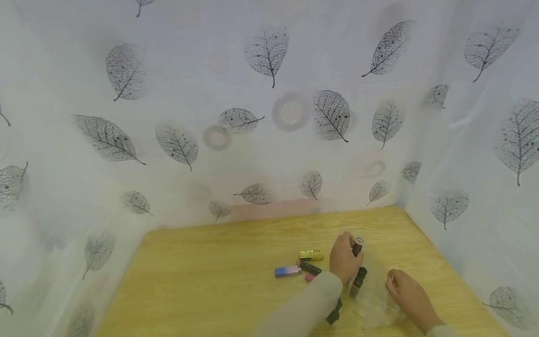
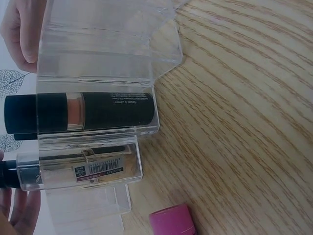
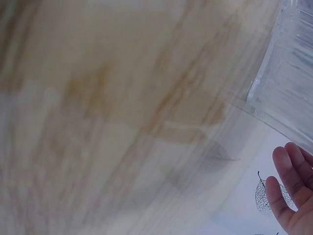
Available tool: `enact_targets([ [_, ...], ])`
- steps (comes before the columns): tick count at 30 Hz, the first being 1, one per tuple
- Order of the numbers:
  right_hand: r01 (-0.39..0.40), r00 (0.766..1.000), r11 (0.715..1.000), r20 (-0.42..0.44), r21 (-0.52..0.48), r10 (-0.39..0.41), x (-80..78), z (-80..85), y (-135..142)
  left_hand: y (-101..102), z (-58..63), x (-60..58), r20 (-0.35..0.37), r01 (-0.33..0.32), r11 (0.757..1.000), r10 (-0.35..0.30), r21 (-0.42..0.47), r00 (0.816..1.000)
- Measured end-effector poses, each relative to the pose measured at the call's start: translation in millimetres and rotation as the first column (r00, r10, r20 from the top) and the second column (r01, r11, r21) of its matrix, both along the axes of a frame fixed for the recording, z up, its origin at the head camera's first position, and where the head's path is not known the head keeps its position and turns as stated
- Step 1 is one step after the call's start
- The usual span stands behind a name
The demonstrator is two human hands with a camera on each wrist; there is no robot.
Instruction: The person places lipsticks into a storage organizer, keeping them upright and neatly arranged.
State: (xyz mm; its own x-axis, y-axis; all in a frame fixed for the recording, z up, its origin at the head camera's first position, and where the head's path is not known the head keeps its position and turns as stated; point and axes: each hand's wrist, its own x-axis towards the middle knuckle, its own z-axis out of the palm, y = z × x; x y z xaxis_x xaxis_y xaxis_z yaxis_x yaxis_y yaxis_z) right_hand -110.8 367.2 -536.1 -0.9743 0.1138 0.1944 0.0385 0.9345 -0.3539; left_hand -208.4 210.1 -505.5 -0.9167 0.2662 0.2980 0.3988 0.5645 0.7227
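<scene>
Wood-grain table [image 1: 202, 281] | my left hand [image 1: 344, 257] pinches lipstick tube [image 2: 73, 172]; I'd guess light, rigid, slick, best held by black end [image 2: 9, 174] | right hand [image 1: 409, 291]: fingers loosely spread

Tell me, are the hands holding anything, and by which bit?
The left hand holds a barcode-labelled lipstick tube by its black end. Whether the right hand grips the clear organizer, I can't tell.
</scene>
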Motion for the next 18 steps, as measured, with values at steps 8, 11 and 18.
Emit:
enact_targets([
  [8, -0.004, 1.0, 1.0, -0.002, 0.007, 0.004, -1.3, -1.7, 1.0, -1.1, 1.3, 1.6, -0.005, -0.004, 1.0, 0.004, -0.021, 1.0],
  [11, -0.003, 1.0, 1.0, 0.007, 0.004, 0.003, -1.3, -0.7, 0.7, -0.1, -0.3, 1.7, -0.002, -0.009, 1.0, 0.008, -0.021, 1.0],
  [18, -0.006, 1.0, 1.0, 0.008, 0.018, 0.005, -1.1, 1.0, -0.7, 1.6, -2.5, 2.0, -0.007, -0.021, 0.999, 0.021, -0.026, 1.0],
])
